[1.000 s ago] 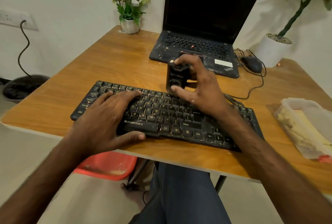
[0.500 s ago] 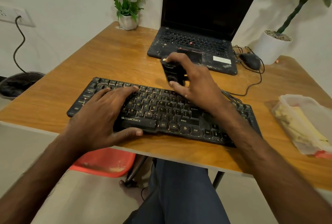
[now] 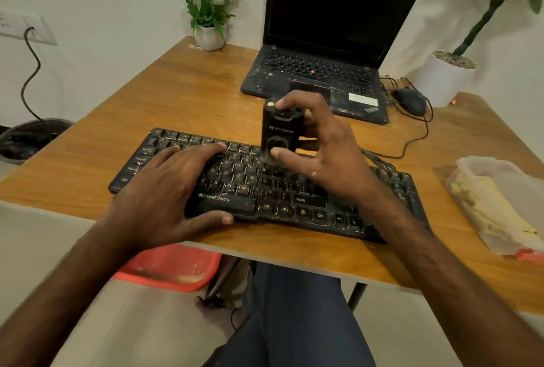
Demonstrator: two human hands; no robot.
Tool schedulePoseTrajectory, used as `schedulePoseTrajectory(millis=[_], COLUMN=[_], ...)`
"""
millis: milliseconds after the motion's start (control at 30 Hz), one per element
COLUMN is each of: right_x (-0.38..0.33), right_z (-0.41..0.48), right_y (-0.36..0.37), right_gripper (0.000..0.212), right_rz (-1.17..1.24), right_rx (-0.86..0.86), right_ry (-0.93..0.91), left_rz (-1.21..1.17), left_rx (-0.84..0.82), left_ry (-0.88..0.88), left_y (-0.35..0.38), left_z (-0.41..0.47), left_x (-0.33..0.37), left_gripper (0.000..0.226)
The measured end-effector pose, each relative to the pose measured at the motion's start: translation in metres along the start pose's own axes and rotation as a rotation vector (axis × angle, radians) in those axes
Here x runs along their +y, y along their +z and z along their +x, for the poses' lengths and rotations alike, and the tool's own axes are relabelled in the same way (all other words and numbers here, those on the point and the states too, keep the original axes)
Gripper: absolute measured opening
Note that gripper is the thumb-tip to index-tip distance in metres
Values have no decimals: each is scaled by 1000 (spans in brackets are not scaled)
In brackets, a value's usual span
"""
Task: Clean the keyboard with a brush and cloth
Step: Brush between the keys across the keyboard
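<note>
A black dusty keyboard [image 3: 294,198] lies across the front of the wooden table [image 3: 182,95]. My left hand [image 3: 173,190] rests flat on its left half, fingers over the keys and thumb hooked under the front edge. My right hand [image 3: 321,151] grips a small black blocky cleaning tool [image 3: 279,134], upright, its lower end touching the keys near the upper middle of the keyboard. Index finger sits on the tool's top, thumb at its base. No cloth is plainly visible.
An open black laptop [image 3: 323,42] stands behind the keyboard, with a mouse [image 3: 410,100] and cables to its right. A flower pot [image 3: 209,36] and a white plant pot [image 3: 441,78] sit at the back. A plastic container [image 3: 500,204] lies at right. A red tray [image 3: 173,269] is below.
My right hand has shifted the black tool slightly over the keyboard's top rows. My left hand has stayed on the left half of the keys.
</note>
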State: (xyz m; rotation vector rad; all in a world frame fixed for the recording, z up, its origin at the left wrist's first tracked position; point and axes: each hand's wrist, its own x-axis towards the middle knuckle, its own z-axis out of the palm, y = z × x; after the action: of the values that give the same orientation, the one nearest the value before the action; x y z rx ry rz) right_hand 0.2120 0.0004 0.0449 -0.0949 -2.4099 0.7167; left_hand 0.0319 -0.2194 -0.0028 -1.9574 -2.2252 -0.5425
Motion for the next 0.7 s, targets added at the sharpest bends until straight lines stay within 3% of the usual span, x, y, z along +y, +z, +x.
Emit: schedulePoseTrajectory(millis=[67, 167, 267, 333, 400, 533, 700], right_x=[6, 21, 8, -6, -6, 7, -17], right_z=[2, 13, 7, -5, -13, -10, -16], right_y=[3, -10, -17, -13, -10, -20, 3], right_gripper=[63, 65, 62, 62, 62, 63, 64], right_rz=[-102, -189, 76, 214, 97, 15, 91], right_rx=[-53, 49, 122, 59, -17, 98, -94], right_ry=[-20, 109, 129, 109, 82, 149, 45], left_rz=[3, 8, 16, 16, 11, 3, -11], left_rx=[-2, -3, -1, 2, 9, 10, 8], left_ry=[0, 0, -2, 0, 6, 11, 4], left_y=[0, -1, 0, 0, 1, 0, 0], left_z=[0, 0, -1, -1, 0, 0, 0], left_x=[0, 1, -1, -2, -2, 0, 0], left_gripper=[103, 102, 102, 102, 102, 101, 100])
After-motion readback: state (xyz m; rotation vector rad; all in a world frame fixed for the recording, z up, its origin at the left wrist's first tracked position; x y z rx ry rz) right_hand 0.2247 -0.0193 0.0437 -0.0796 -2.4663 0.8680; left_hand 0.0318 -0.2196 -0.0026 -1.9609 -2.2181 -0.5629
